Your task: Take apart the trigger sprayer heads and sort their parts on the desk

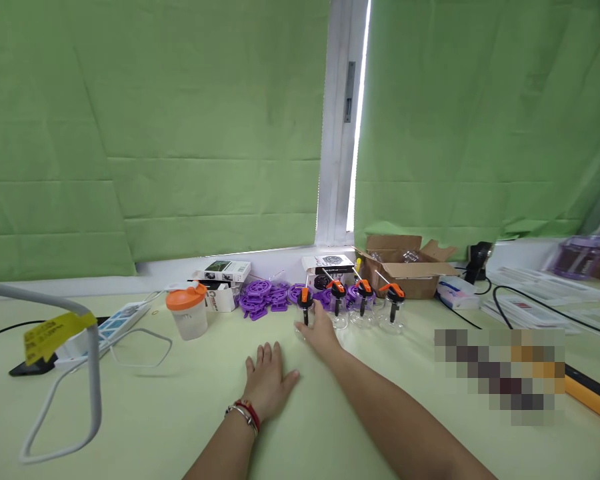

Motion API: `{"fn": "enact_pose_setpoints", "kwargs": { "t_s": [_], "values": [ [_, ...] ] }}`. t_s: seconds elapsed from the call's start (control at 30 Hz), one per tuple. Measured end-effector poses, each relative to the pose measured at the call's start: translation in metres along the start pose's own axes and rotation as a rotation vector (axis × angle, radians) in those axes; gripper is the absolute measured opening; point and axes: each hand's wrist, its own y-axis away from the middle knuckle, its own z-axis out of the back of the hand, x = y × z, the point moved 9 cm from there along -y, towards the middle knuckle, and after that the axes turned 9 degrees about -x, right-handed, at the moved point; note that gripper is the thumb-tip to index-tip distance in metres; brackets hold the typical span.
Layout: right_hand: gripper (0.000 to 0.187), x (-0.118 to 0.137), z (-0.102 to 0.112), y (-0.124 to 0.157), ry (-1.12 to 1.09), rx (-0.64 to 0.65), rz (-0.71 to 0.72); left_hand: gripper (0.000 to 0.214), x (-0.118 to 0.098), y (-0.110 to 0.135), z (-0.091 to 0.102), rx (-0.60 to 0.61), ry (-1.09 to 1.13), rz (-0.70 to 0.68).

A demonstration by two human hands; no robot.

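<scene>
At the end of a row of small clear jars with orange-and-black tops and thin white sticks, my right hand (324, 335) closes around the leftmost jar (305, 303). Its thumb lies across the jar's front, and the hand covers part of the glass. Just right of it stand three similar jars, the nearest jar (337, 303), a middle jar (364, 303) and an outer jar (394, 307). My left hand (267, 387), with a red band and a silver bracelet at the wrist, rests flat on the pale green table (310, 427), fingers extended, holding nothing.
Purple plastic parts (263, 298) are heaped behind the jars, beside small printed boxes (225, 272). An orange-lidded cup (187, 313) stands left. Farther left are a power strip (120, 327) and grey cable (94, 373). An open cardboard box (415, 279) sits at back right.
</scene>
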Motion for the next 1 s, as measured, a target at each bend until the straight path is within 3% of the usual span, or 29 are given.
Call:
{"fn": "enact_pose_setpoints", "kwargs": {
  "t_s": [0.13, 0.23, 0.37, 0.43, 0.5, 0.6, 0.67, 0.83, 1.0],
  "values": [
    [0.063, 0.033, 0.016, 0.03, 0.037, 0.106, 0.176, 0.083, -0.011, -0.001, 0.021, -0.165, 0.482, 0.017],
    [0.052, 0.059, 0.029, 0.061, 0.12, 0.122, 0.296, 0.079, -0.029, 0.008, 0.033, -0.206, 0.842, 0.001],
    [0.043, 0.082, 0.035, 0.095, 0.047, 0.21, 0.298, 0.06, -0.044, 0.022, 0.049, -0.253, 1.048, 0.035],
    [0.041, 0.078, 0.033, 0.1, -0.154, 0.355, 0.149, 0.047, -0.045, 0.025, 0.055, -0.253, 1.135, 0.058],
    [0.034, 0.059, 0.033, 0.095, -0.387, 0.45, -0.13, 0.038, -0.048, 0.024, 0.051, -0.155, 1.231, 0.089],
    [0.041, 0.014, 0.047, 0.077, -0.627, 0.315, -0.56, 0.033, -0.055, 0.024, 0.037, 0.071, 1.332, 0.138],
    [0.042, -0.009, 0.048, 0.073, -0.642, 0.322, -0.719, 0.031, -0.061, 0.026, 0.029, 0.171, 1.359, 0.143],
    [0.038, -0.04, 0.046, 0.076, -0.535, 0.312, -0.848, 0.025, -0.066, 0.03, 0.032, 0.149, 1.385, 0.143],
    [0.034, -0.038, 0.034, 0.084, -0.608, 0.435, -0.91, 0.026, -0.063, 0.029, 0.031, 0.154, 1.382, 0.188]
  ]
}}
